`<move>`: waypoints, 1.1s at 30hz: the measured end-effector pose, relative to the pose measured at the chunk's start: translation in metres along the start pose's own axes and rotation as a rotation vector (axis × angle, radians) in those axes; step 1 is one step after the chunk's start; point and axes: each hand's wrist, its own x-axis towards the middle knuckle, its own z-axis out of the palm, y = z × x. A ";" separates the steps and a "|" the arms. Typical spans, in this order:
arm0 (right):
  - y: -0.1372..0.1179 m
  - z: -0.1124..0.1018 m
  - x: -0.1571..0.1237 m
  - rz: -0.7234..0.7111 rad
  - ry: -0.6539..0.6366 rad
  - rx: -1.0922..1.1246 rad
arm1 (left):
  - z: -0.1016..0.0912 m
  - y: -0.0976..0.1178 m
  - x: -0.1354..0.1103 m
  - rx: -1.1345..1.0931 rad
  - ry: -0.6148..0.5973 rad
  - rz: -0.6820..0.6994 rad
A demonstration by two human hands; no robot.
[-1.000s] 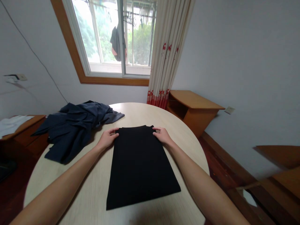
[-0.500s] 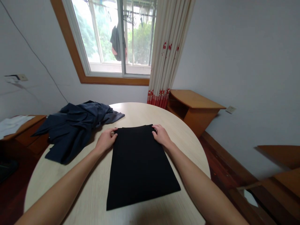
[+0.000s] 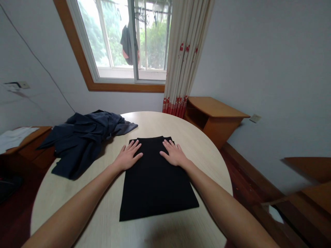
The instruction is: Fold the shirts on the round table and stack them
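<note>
A black folded garment lies flat on the round table in front of me; its exact kind does not show. Across its far left corner my left hand rests palm down, fingers spread. My right hand lies the same way on the far right part of the cloth, its fingers apart. Neither hand grips anything. Left of my left hand is a rumpled heap of dark blue clothes.
A wooden cabinet stands behind the table at the right, beside a curtain and a window. At the left is a small wooden cabinet with white cloth or paper on it. Wooden furniture edges the lower right.
Both hands have let go of the garment's far corners and now lie flat on it, fingers spread. The near edge of the garment sits slightly farther from me.
</note>
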 end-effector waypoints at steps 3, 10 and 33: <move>0.011 -0.004 -0.003 0.138 -0.005 -0.019 | -0.008 -0.003 -0.003 0.072 -0.016 -0.085; 0.022 0.001 0.003 0.195 0.023 -0.054 | -0.012 0.035 -0.045 0.088 -0.009 -0.034; -0.035 0.005 -0.004 -0.239 0.229 -0.025 | 0.001 0.052 0.022 0.123 0.121 0.177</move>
